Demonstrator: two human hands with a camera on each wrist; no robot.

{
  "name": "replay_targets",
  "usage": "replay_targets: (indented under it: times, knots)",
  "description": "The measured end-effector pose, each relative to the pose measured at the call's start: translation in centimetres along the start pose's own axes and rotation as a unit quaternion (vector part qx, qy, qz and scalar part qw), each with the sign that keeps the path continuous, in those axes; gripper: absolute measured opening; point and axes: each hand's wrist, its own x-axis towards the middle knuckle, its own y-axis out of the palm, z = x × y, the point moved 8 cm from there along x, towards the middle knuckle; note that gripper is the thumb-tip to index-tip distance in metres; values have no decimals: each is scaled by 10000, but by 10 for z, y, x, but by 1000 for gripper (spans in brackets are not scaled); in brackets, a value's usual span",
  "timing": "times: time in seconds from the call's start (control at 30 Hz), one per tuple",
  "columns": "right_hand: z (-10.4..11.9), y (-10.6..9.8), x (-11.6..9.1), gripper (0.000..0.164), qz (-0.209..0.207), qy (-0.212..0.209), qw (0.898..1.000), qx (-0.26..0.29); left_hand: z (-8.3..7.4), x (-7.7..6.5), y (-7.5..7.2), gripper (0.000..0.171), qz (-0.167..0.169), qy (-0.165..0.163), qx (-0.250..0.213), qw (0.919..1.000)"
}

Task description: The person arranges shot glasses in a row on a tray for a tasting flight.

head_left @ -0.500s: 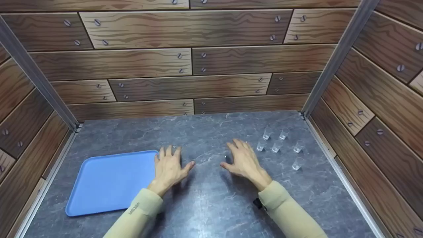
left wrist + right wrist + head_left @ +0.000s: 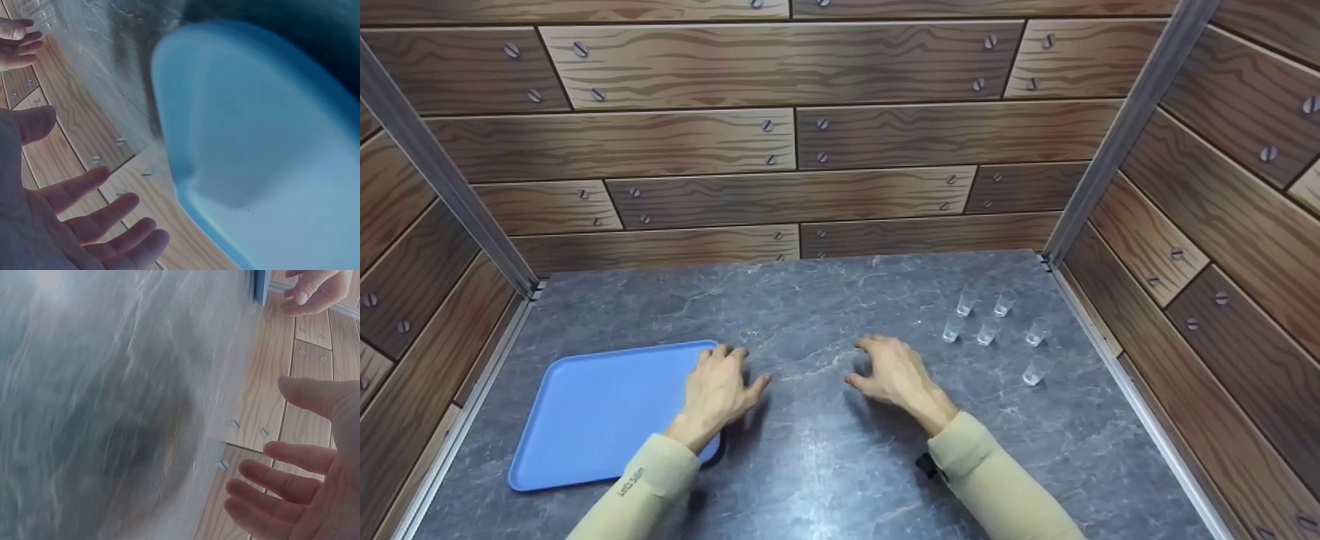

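In the head view my left hand (image 2: 716,390) is over the right edge of a blue tray (image 2: 600,420), its fingers spread and holding nothing. The left wrist view has that hand with loosely bent fingers (image 2: 95,211) beside the tray's rounded corner. Across from it, my right hand (image 2: 896,379) hovers above the grey marbled tabletop (image 2: 817,435), also holding nothing. Its relaxed fingers (image 2: 275,486) show apart in the right wrist view. Several small clear glasses (image 2: 987,332) stand upright to the right of that hand, away from its fingers.
Wood-plank-patterned walls (image 2: 840,142) enclose the back and both sides. A metal rail (image 2: 1140,405) runs along the right table edge, and another (image 2: 465,412) along the left. Grey posts (image 2: 1132,127) rise at the back corners.
Both hands have moved left and slightly toward me, the left one further over the tray. The right fingers are a little more bent. The tray and glasses have stayed in place.
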Motion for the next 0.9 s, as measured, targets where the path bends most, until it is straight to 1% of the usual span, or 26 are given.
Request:
replay_targets:
  times: [0.23, 0.3, 0.37, 0.47, 0.57, 0.77, 0.9]
  knots:
    - [16, 11, 4, 53, 76, -178, 9989, 435, 18, -3, -10, 55, -124, -8, -98, 9999]
    - [20, 15, 5, 51, 128, -185, 9978, 628, 24, -3, -14, 52, -105, -38, -165, 9998]
    - [24, 20, 7, 50, 198, -183, 9954, 921, 32, -1, -16, 52, 14, -125, -235, 9996]
    - [28, 29, 10, 47, 306, -116, 9899, 1381, 45, 0, -17, 52, 279, -292, -392, 9984]
    - [32, 39, 13, 46, 408, -70, 9848, 1686, 59, 0, -18, 52, 485, -454, -559, 9962]
    - [45, 56, 16, 49, 667, 73, 9755, 2094, 88, -4, -23, 49, 656, -674, -900, 9915]
    - [55, 65, 18, 51, 841, 178, 9690, 2315, 110, -7, -30, 48, 725, -774, -1081, 9885]
